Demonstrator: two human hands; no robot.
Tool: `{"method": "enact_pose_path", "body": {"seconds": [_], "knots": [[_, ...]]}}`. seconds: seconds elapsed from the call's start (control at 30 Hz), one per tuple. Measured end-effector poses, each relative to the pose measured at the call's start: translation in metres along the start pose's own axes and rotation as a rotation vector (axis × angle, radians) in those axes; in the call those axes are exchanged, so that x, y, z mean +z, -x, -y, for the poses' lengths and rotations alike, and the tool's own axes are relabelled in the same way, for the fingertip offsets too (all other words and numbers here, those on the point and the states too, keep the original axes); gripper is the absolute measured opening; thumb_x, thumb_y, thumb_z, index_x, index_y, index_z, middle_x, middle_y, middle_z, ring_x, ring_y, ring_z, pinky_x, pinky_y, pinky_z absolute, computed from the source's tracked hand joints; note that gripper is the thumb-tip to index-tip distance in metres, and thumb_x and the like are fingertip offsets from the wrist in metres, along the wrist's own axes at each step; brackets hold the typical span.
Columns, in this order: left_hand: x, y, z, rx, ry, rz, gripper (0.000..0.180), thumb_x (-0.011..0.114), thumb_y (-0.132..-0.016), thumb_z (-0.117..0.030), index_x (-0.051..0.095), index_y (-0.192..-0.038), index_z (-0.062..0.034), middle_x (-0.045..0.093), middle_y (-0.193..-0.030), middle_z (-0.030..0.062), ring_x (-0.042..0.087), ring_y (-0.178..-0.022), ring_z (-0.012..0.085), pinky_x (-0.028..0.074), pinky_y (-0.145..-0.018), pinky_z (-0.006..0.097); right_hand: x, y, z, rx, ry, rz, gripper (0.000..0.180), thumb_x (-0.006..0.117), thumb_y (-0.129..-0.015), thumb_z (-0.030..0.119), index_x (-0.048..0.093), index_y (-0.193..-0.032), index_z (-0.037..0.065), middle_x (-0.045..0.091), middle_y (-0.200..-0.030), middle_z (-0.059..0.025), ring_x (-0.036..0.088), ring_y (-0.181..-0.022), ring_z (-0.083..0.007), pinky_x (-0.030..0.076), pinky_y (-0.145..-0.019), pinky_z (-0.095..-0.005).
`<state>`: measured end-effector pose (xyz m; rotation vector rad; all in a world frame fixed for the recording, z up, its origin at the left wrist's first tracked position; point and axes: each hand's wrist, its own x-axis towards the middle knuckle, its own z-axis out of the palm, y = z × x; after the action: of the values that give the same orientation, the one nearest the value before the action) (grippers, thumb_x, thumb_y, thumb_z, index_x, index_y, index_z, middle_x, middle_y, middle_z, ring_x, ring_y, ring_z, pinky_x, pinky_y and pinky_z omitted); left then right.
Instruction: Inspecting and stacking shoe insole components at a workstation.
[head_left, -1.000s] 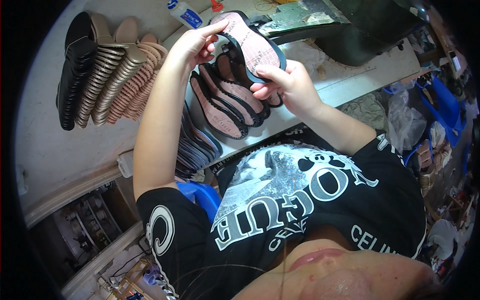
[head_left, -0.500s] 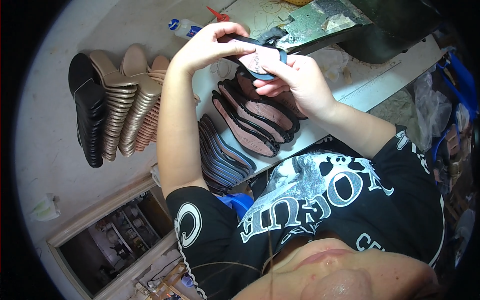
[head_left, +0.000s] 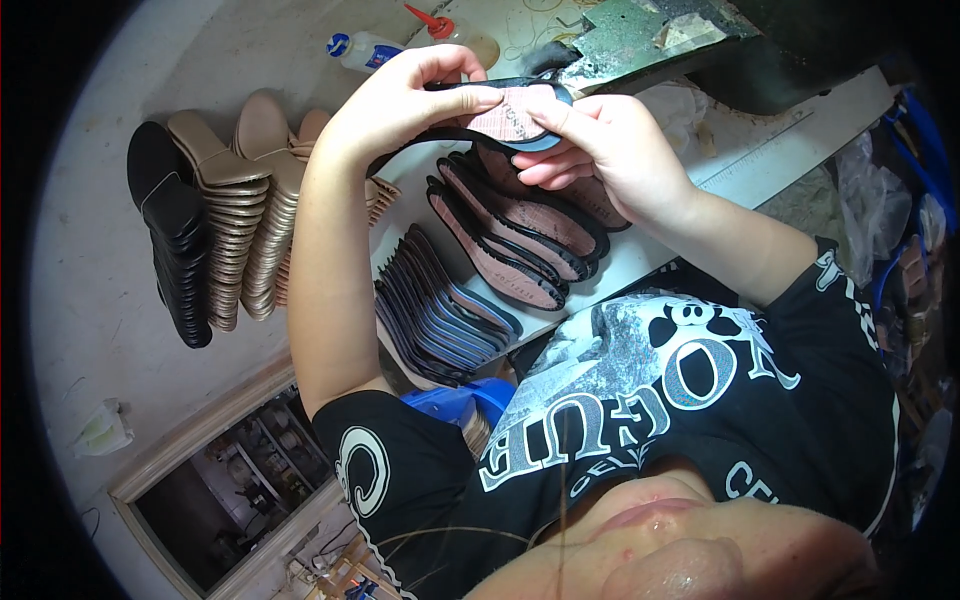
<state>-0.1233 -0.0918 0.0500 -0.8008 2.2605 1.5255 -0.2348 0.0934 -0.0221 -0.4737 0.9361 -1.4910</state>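
Observation:
In front of me I hold a shoe insole [head_left: 505, 112] with a pink checked face and a dark rim that looks blue at its right end. My left hand [head_left: 425, 95] is closed on it from the left, thumb lying across the pink face. My right hand [head_left: 610, 145] grips the right end, its thumb pressing on the surface and the fingers beneath. Just beyond that end is a small dark machine part [head_left: 552, 58]. Below my hands, several pink insoles with black rims [head_left: 500, 230] lie overlapping on the white table [head_left: 720, 180].
A leaning row of dark soles [head_left: 445, 310] stands near the table's front edge. Stacked black soles [head_left: 175, 230] and gold ones [head_left: 230, 230] are at the left. Beyond my hands are a green machine [head_left: 640, 45], a white bottle [head_left: 362, 50] and a red-tipped bottle [head_left: 440, 28].
The insole has turned a little in my hands, so its long dark edge now shows below my left hand. Both hands stay gripped on it. The view has shifted slightly.

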Motion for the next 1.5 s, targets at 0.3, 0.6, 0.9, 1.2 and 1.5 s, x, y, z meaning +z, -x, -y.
{"method": "enact_pose_path", "body": {"seconds": [0.3,0.6,0.9,1.2,1.5], "knots": [[0.030,0.017,0.004,-0.019,0.155,-0.218,0.021,0.065,-0.086,-0.021,0.057,-0.084,-0.0015,0.056,-0.071,-0.0026,0.049,-0.063,0.0029,0.038,-0.054,0.017,-0.007,-0.002,0.001,-0.008,0.017,0.058,0.040,0.054,-0.092,0.036,0.064,-0.101,-0.001,0.068,-0.085,-0.0133,0.068,-0.072,-0.0162,0.054,-0.062,-0.0211],[0.045,0.025,0.004,-0.049,0.036,-0.222,0.026,0.058,-0.090,-0.026,0.057,-0.079,-0.0029,0.053,-0.065,-0.0035,0.045,-0.057,0.0036,0.038,-0.050,0.020,-0.011,-0.001,0.013,0.043,0.123,0.087,0.042,0.058,-0.088,0.040,0.063,-0.104,0.002,0.067,-0.087,-0.0113,0.067,-0.073,-0.0135,0.054,-0.063,-0.0209],[0.057,0.027,-0.009,-0.209,0.127,-0.126,0.035,0.061,-0.087,-0.033,0.060,-0.071,-0.0022,0.060,-0.056,0.0065,0.054,-0.040,0.0119,0.043,-0.039,0.023,-0.019,0.006,0.025,0.158,0.142,0.119,0.037,0.059,-0.088,0.038,0.065,-0.096,0.002,0.067,-0.082,-0.0059,0.066,-0.068,-0.0095,0.054,-0.058,-0.0181],[0.075,0.026,-0.018,-0.211,0.321,-0.159,0.045,0.060,-0.088,-0.039,0.056,-0.058,-0.0058,0.050,-0.040,0.0032,0.041,-0.028,0.0068,0.030,-0.029,0.018,-0.048,0.042,0.048,0.235,0.226,0.145,0.025,0.062,-0.085,0.021,0.066,-0.093,-0.002,0.066,-0.084,-0.0027,0.059,-0.072,-0.0056,0.045,-0.065,-0.0193],[0.058,0.018,-0.012,-0.131,0.195,-0.346,0.047,0.063,-0.084,-0.045,0.052,-0.056,-0.0092,0.039,-0.036,-0.0013,0.028,-0.029,0.0046,0.018,-0.031,0.021,-0.057,0.052,0.051,0.209,0.230,0.203,0.027,0.063,-0.085,0.019,0.064,-0.096,-0.005,0.067,-0.082,-0.0055,0.059,-0.069,-0.0054,0.046,-0.063,-0.0187]]}}
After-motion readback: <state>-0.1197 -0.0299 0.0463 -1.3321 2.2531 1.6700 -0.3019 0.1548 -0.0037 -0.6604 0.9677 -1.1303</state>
